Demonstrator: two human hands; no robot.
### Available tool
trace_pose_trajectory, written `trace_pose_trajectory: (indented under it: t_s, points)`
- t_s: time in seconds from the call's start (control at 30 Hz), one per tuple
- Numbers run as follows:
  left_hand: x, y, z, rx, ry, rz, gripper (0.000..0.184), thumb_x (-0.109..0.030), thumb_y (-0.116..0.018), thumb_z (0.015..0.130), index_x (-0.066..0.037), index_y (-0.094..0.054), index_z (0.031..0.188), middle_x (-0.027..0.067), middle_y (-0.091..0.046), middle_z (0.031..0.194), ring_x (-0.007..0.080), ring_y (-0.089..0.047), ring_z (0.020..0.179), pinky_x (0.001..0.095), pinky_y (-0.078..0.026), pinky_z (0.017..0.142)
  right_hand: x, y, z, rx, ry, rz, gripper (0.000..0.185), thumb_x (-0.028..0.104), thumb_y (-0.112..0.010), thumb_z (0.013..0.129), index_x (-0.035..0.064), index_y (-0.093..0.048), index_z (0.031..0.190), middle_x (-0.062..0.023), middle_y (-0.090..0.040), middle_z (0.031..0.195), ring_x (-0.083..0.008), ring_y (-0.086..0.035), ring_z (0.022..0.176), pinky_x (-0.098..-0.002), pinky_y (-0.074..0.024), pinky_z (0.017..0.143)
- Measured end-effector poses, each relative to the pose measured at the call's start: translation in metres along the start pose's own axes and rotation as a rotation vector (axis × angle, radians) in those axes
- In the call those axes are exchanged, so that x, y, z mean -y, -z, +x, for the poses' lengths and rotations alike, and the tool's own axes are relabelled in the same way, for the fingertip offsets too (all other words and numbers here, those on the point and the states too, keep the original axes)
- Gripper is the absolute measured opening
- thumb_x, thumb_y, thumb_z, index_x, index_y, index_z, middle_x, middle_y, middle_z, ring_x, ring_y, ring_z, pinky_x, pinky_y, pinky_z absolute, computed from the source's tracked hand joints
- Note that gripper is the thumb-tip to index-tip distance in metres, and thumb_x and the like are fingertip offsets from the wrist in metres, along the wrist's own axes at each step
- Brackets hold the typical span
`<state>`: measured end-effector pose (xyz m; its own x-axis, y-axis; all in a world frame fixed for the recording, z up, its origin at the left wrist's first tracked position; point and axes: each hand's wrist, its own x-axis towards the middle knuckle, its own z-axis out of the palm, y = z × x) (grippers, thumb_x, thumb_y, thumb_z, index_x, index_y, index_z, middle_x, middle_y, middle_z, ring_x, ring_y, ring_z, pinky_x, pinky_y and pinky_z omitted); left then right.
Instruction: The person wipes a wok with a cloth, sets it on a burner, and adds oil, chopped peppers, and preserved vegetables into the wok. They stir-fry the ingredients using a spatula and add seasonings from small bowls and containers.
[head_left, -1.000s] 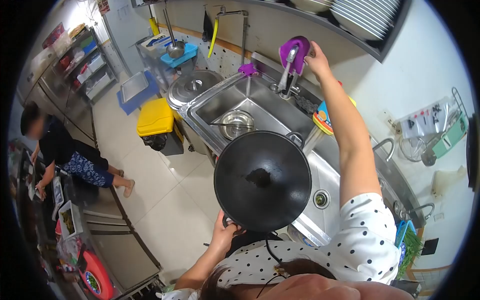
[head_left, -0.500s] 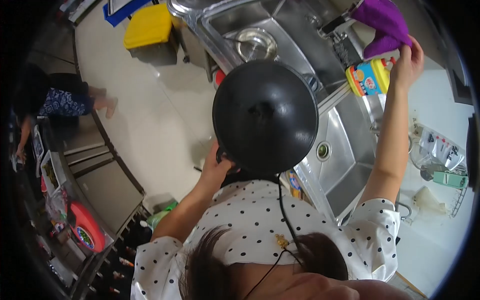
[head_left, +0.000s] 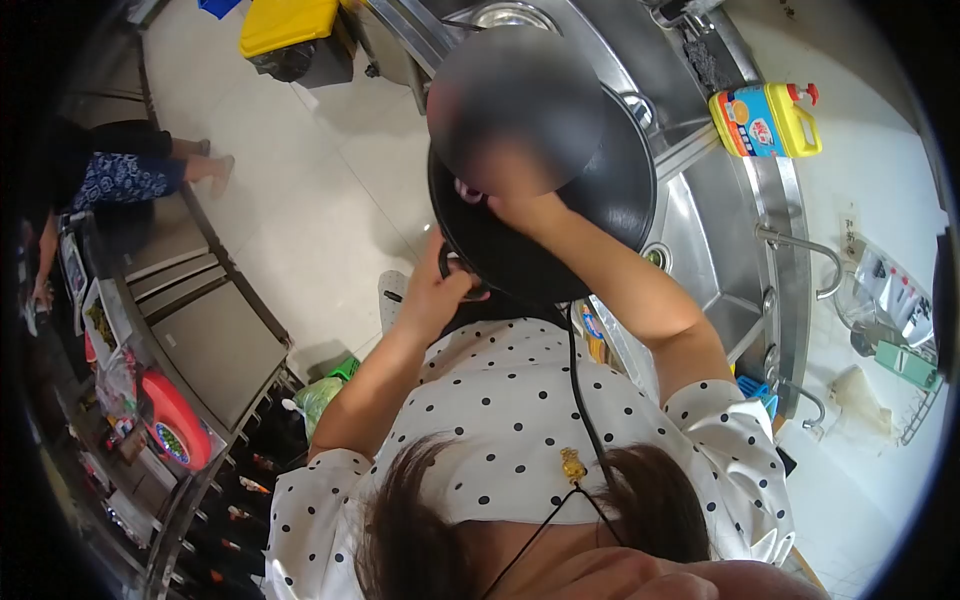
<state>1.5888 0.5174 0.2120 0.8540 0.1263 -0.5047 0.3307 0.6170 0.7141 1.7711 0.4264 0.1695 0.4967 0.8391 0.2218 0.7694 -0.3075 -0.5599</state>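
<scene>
A large black wok (head_left: 610, 200) is tilted in front of my body, partly over the sink's near edge. My left hand (head_left: 437, 292) is closed around its loop handle at the lower left. My right arm reaches across into the wok, and my right hand (head_left: 518, 190) is at its inner surface. A blurred round patch covers most of that hand, so its fingers are hidden. A small pinkish-purple bit (head_left: 468, 190) shows beside it; I cannot tell what it belongs to.
Beyond the wok is a steel double sink (head_left: 690, 230) with a metal pan (head_left: 515, 16). A yellow detergent bottle (head_left: 765, 120) stands on its ledge, near a curved tap (head_left: 825, 260). A yellow-lidded bin (head_left: 290, 30) is on the floor. Another person (head_left: 130, 185) is at the left counter.
My right hand, earlier holding a purple cloth near the tap, has swung back left into the wok. The cloth has left that spot. The wok has tipped, showing its inside; my left hand keeps its handle.
</scene>
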Motion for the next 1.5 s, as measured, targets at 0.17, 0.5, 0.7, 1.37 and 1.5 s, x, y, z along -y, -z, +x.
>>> trace_pose_trajectory:
  t_s: [0.17,0.5,0.7,1.37,1.5]
  points:
    - [0.007,-0.001,-0.003,-0.035,0.038,-0.063,0.072,0.010,-0.038,0.077,-0.015,-0.018,0.142,0.0050,-0.054,0.092,0.0121,-0.054,0.080,0.0340,-0.053,0.074,-0.036,0.071,-0.065,0.449,0.276,-0.036,0.026,0.003,-0.058,0.074,0.0047,-0.062,0.099,-0.0147,-0.059,0.096,-0.0279,-0.057,0.090,-0.0376,-0.0462,0.076]
    - [0.006,-0.004,0.003,-0.081,0.010,-0.035,0.069,0.012,-0.036,0.076,-0.011,-0.022,0.139,0.0074,-0.055,0.093,0.0156,-0.058,0.081,0.0358,-0.054,0.074,-0.008,-0.002,-0.019,0.441,-0.003,0.602,0.027,0.011,-0.064,0.073,0.0061,-0.054,0.098,-0.0137,-0.051,0.102,-0.0260,-0.049,0.095,-0.0384,-0.0422,0.083]
    - [0.017,0.003,0.002,-0.057,-0.018,0.007,0.069,0.012,-0.035,0.075,-0.011,-0.024,0.138,0.0068,-0.052,0.089,0.0148,-0.055,0.080,0.0377,-0.054,0.076,-0.077,0.109,0.001,0.746,-0.160,0.016,0.025,0.015,-0.066,0.074,0.0061,-0.064,0.097,-0.0108,-0.060,0.106,-0.0213,-0.056,0.098,-0.0324,-0.0443,0.084]
    - [0.019,-0.003,0.001,-0.179,-0.050,0.029,0.057,0.007,-0.039,0.077,-0.010,-0.033,0.131,-0.0002,-0.045,0.078,0.0114,-0.052,0.076,0.0378,-0.053,0.075,-0.025,0.043,-0.015,0.258,0.105,-0.136,0.040,0.023,-0.067,0.077,0.0075,-0.056,0.112,-0.0100,-0.058,0.106,-0.0236,-0.054,0.099,-0.0344,-0.0421,0.088]
    - [0.026,-0.003,-0.002,-0.147,-0.036,-0.060,0.058,0.006,-0.039,0.078,-0.011,-0.031,0.133,0.0004,-0.047,0.081,0.0116,-0.052,0.076,0.0388,-0.052,0.076,-0.054,0.086,-0.015,0.641,0.077,0.088,0.047,0.018,-0.070,0.071,0.0089,-0.056,0.115,-0.0120,-0.049,0.127,-0.0256,-0.054,0.108,-0.0343,-0.0440,0.089]
